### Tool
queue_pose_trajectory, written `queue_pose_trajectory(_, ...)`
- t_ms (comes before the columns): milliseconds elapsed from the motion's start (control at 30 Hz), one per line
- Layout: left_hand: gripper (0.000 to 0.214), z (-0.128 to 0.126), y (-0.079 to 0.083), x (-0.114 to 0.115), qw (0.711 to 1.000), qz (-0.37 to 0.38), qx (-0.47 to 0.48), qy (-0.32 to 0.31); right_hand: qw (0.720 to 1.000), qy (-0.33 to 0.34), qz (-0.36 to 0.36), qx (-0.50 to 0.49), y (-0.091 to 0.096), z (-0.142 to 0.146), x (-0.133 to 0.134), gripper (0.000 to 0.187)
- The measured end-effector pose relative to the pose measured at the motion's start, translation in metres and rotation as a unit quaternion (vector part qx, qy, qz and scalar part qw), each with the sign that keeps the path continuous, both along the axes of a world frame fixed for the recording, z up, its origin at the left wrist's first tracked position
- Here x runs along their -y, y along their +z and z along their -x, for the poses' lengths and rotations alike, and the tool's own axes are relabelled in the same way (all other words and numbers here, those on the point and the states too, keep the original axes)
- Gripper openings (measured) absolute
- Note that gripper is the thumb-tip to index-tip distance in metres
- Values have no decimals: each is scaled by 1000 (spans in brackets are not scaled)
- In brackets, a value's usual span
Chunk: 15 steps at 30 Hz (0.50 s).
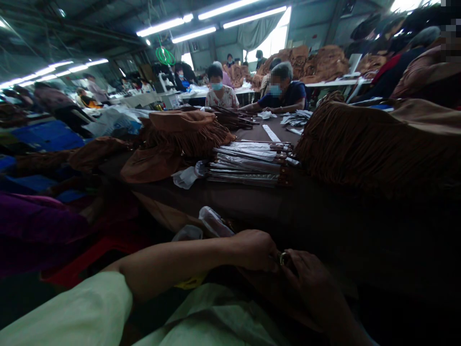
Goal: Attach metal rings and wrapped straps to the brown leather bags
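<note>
My left grip is curled beside the metal ring; shadow prevents determining whether it holds anything. My right grip is closed on that ring, which sits between both grips at the table's near edge, above my lap. A clear plastic bag lies just beyond my left wrist. Further along the table lie bundles of plastic-sleeved straps and fringed brown suede pieces. A masked co-worker sits across the table.
</note>
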<state>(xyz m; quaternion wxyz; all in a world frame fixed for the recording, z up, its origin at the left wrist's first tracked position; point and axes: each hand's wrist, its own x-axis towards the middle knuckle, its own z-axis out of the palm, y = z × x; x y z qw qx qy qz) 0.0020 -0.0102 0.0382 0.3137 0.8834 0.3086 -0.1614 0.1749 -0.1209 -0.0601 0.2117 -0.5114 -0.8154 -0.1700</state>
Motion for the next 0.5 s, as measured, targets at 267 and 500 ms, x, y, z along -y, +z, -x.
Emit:
queue_pose_trajectory(267, 26, -3, 1, 1, 997, -45, -24, -52, 999, 41, 24, 7, 3, 2, 1, 32)
queue_pose_trajectory(500, 28, 0, -2, 2, 999, -25, -15, -17, 998, 45, 51, -16, 3, 1, 2, 32)
